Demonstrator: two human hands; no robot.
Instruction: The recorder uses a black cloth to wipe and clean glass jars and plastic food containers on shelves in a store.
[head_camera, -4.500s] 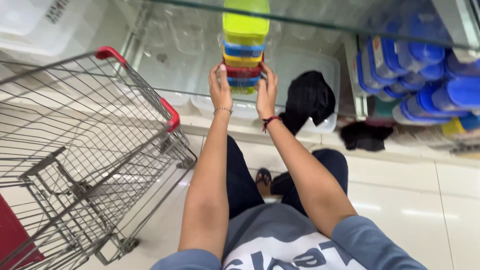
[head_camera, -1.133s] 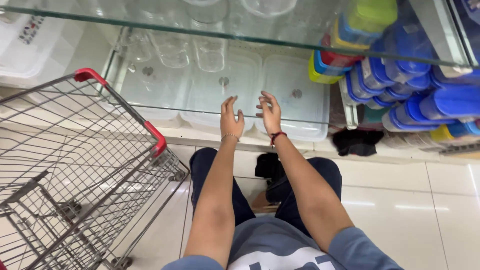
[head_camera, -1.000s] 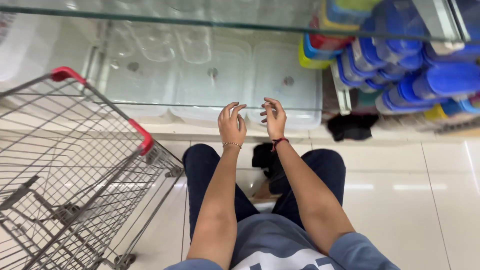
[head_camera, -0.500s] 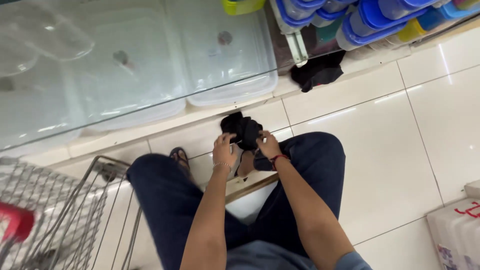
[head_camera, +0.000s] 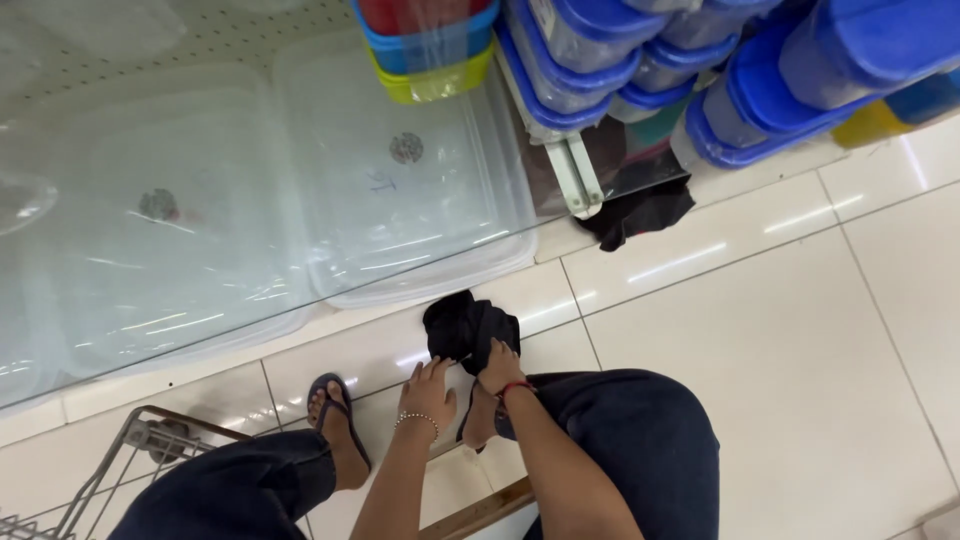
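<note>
Both hands reach down together toward a crumpled black cloth (head_camera: 468, 328) lying on the white tiled floor (head_camera: 780, 330), just in front of the bottom shelf's edge. Right hand (head_camera: 499, 368), with a red cord bracelet at the wrist, has its fingers closed on the near edge of the cloth, pinching it. Left hand (head_camera: 428, 392), wearing a thin beaded bracelet, sits just beside it with fingers spread and loose, fingertips at the cloth's lower edge; whether they actually touch it is hard to tell. Below the hands show dark jeans and a foot in a black flip-flop (head_camera: 338, 428) planted on the tiles.

Behind the cloth, large clear plastic storage boxes (head_camera: 400, 190) stand on the low shelf behind a glass edge. To their right are stacks of blue-lidded containers (head_camera: 640, 60), with a red, blue and yellow-green stack above the boxes. A second black cloth (head_camera: 640, 212) lies at the shelf's foot near a white bracket. A wire shopping cart's corner (head_camera: 130, 460) shows at the lower left.
</note>
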